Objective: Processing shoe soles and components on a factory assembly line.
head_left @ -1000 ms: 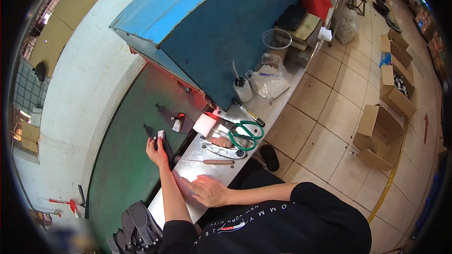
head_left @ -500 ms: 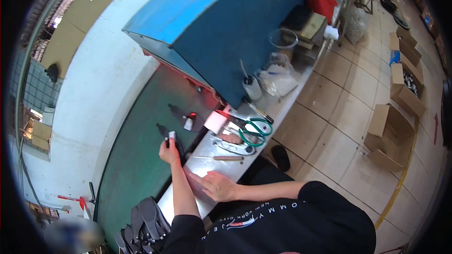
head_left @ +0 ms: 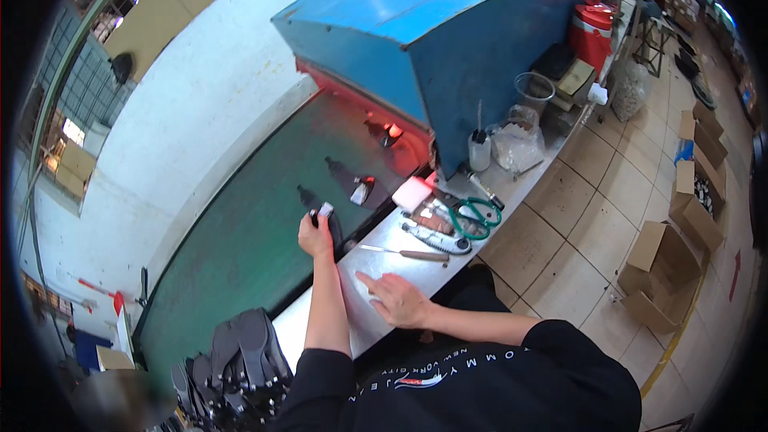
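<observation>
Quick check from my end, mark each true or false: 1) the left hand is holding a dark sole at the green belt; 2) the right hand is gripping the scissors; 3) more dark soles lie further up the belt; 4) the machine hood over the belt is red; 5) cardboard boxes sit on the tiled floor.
1) True: the left hand holds a dark sole over the green belt.
2) False: the right hand rests flat on the metal bench; the green-handled scissors lie untouched.
3) True: another sole lies further up the belt.
4) False: the hood is blue.
5) True: open cardboard boxes sit on the floor.
</observation>
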